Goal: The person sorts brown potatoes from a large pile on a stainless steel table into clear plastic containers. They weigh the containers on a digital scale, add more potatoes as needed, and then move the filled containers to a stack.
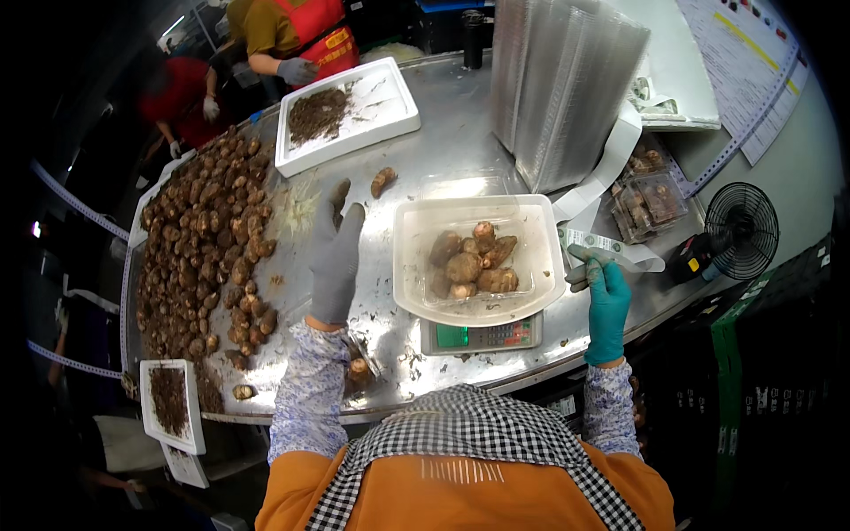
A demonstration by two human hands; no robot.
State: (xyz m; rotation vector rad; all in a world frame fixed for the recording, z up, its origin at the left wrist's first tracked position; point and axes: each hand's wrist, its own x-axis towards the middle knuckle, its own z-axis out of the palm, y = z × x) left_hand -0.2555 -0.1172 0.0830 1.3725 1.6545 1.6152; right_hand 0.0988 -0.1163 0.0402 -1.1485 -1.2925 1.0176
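Note:
A white plastic tub (pixel 407 265) rests on a digital scale (pixel 482 336) with a green-lit display. Inside it is a clear plastic box (pixel 531 281) holding several small brown taros (pixel 464 267). My left hand (pixel 336 261), in a grey glove, is raised over the table left of the tub. Its thumb and fingers are apart; their inner side looks dark brown, and I cannot tell whether that is dirt. At the tub's right edge my right hand (pixel 604 288), in a teal glove with soiled fingertips, pinches a strip of printed labels (pixel 591 240).
A large taro heap (pixel 208 221) covers the table's left side. White foam trays (pixel 403 115) hold soil. Stacked clear boxes (pixel 567 97) stand behind the tub. Packed boxes (pixel 651 203) and a black fan (pixel 742 232) are on the right. Co-workers (pixel 292 44) stand across the table.

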